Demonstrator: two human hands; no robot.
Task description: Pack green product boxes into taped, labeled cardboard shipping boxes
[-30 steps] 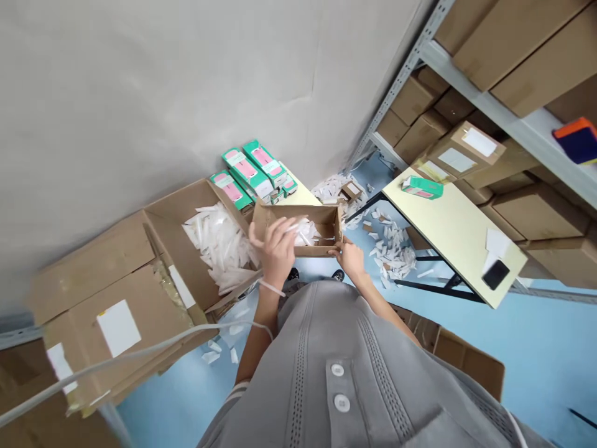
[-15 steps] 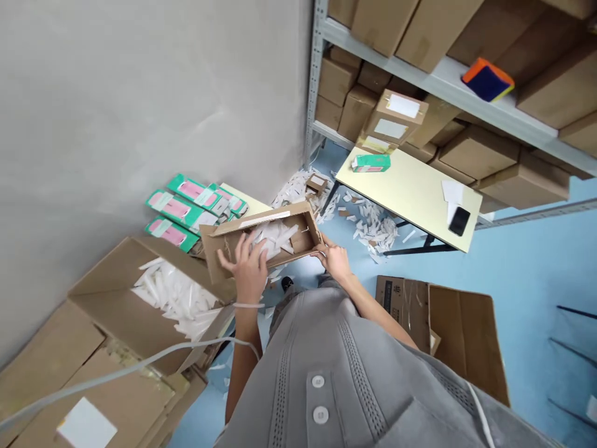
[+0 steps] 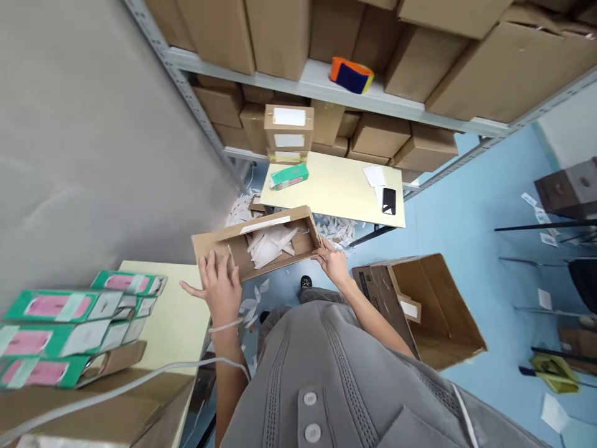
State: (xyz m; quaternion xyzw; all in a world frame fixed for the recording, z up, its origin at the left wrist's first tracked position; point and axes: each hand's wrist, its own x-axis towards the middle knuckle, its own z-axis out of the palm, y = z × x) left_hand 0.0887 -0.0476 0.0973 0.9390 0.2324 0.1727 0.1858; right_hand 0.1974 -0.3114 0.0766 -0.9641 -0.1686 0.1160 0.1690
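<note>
A long, narrow, open cardboard box (image 3: pixel 298 216) is held tilted in front of me. White paper pieces (image 3: pixel 270 244) lie inside it. My right hand (image 3: pixel 333 262) grips the box's right end, thumb at the near corner and fingers along the edge. At the opposite end, my left hand (image 3: pixel 220 286) has its fingers spread against the box, the outermost one sticking out to the left. A pale band circles the left wrist.
Green-and-pink boxes (image 3: pixel 51 305) are stacked on the left table (image 3: pixel 180 305). Ahead, another table (image 3: pixel 336 186) bears a green box (image 3: pixel 289 177) and a phone (image 3: pixel 388 201). Behind it stand shelves (image 3: pixel 280 84) of cartons. An open carton (image 3: pixel 433 311) sits on the floor, right; a cable (image 3: pixel 140 373) crosses lower left.
My view has swung right, bringing the table and shelves ahead of me. My left hand has drawn back from over the paper pieces to the box's left end. The right hand keeps its grip.
</note>
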